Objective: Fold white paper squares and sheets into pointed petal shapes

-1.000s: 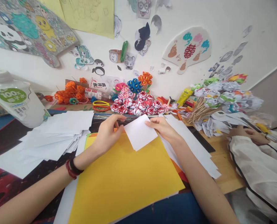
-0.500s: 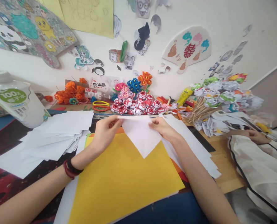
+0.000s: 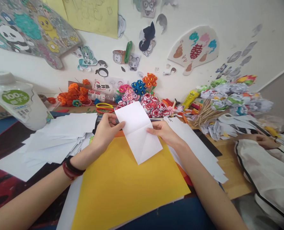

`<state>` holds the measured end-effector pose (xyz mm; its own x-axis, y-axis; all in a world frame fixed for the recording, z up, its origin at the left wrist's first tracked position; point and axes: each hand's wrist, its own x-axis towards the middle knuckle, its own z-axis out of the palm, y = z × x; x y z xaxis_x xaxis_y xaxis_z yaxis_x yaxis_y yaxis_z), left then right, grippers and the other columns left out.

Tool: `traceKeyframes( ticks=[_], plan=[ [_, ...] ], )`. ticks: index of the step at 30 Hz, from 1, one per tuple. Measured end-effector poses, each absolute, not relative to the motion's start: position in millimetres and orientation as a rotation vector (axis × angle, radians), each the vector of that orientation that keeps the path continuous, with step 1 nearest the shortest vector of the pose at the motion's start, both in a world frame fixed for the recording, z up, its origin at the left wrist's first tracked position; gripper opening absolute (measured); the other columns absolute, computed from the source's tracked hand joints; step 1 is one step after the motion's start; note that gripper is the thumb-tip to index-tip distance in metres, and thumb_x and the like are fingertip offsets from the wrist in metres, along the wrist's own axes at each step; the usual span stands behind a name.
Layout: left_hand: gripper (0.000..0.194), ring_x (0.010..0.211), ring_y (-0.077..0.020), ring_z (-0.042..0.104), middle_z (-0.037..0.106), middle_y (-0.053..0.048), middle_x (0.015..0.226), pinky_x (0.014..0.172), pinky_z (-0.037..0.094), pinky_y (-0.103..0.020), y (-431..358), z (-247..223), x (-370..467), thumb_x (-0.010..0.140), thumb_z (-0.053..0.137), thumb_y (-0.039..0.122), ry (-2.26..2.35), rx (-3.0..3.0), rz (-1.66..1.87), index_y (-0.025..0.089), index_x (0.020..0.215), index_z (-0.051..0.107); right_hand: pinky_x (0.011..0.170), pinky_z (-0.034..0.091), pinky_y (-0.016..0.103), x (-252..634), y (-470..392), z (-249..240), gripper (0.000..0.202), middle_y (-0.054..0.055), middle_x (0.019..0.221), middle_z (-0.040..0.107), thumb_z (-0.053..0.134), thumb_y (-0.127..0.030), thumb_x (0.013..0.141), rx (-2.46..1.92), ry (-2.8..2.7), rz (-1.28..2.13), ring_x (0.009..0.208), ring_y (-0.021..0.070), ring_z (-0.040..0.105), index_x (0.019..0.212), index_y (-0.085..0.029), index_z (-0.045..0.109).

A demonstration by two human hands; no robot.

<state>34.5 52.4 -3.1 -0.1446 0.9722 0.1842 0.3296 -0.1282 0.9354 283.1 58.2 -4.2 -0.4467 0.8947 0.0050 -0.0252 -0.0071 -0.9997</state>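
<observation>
A creased white sheet of paper (image 3: 139, 134) is held up in the air above the yellow paper (image 3: 130, 188). My left hand (image 3: 108, 129) pinches its left edge, thumb in front and fingers behind. On the other side my right hand (image 3: 162, 131) grips the right edge the same way, with its thumb on the front face. Fold lines cross the sheet's middle and lower half. Its lower corner points down toward the yellow paper.
A pile of white paper sheets (image 3: 58, 137) lies on the left, near a large white bottle (image 3: 18, 102). More white sheets (image 3: 194, 153) lie on the right. Paper flowers (image 3: 153, 107) stand along the wall. A co-worker's sleeve (image 3: 266, 172) is at the far right.
The white sheet, folded to a downward-pointing triangle before, has been opened out into a full sheet with creases. Both hands still hold it at its sides.
</observation>
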Motion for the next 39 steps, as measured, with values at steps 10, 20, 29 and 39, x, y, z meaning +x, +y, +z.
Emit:
traceKeyframes(
  ticks=[10, 20, 29, 39],
  plan=[
    [0.025, 0.104, -0.0253, 0.053, 0.063, -0.006, 0.115, 0.083, 0.036, -0.039, 17, 16, 55, 0.091, 0.054, 0.036, 1.426, 2.73, 1.159, 0.023, 0.113, 0.059, 0.07, 0.052, 0.03, 271, 49, 5, 0.035, 0.007, 0.094, 0.071, 0.075, -0.035, 0.074, -0.86, -1.546, 1.491, 0.081, 0.0198, 0.066, 0.104, -0.017, 0.071],
    [0.016, 0.081, -0.0194, 0.061, 0.071, -0.002, 0.086, 0.076, 0.038, -0.034, 9, 23, 60, 0.088, 0.058, 0.034, 1.38, 2.285, 1.264, 0.021, 0.088, 0.067, 0.06, 0.044, 0.025, 273, 49, 13, 0.034, 0.002, 0.079, 0.061, 0.078, -0.046, 0.067, -0.941, -1.528, 1.204, 0.071, 0.0156, 0.056, 0.08, -0.018, 0.064],
    [0.025, 0.069, -0.0182, 0.065, 0.073, -0.006, 0.083, 0.059, 0.047, -0.025, 6, 28, 66, 0.072, 0.072, 0.038, 1.071, 1.311, 1.012, 0.015, 0.082, 0.068, 0.06, 0.044, 0.023, 275, 46, 15, 0.029, 0.002, 0.076, 0.062, 0.068, -0.044, 0.078, -0.964, -1.51, 1.509, 0.068, 0.014, 0.057, 0.086, -0.016, 0.067],
    [0.03, 0.069, -0.018, 0.062, 0.071, -0.005, 0.078, 0.054, 0.043, -0.023, 21, 11, 60, 0.075, 0.067, 0.045, 1.085, 1.572, 0.854, 0.016, 0.08, 0.071, 0.063, 0.046, 0.025, 276, 49, 10, 0.025, 0.004, 0.076, 0.068, 0.079, -0.037, 0.068, -1.013, -1.647, 1.466, 0.069, 0.015, 0.062, 0.077, -0.014, 0.071]
  ],
)
